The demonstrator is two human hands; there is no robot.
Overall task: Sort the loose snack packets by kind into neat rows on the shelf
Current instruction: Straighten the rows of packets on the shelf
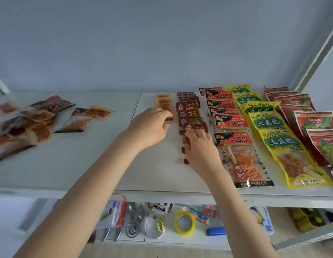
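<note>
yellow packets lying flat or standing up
Lying flat: the yellow packets rest face up on the shelf, overlapping one another in a row running front to back.

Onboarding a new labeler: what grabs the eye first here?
Bright sorted rows fill the right of the shelf, the yellow packets loudest. At centre the left hand pinches a clear orange packet and the right hand a dark red packet. An unsorted heap lies far left.
</note>
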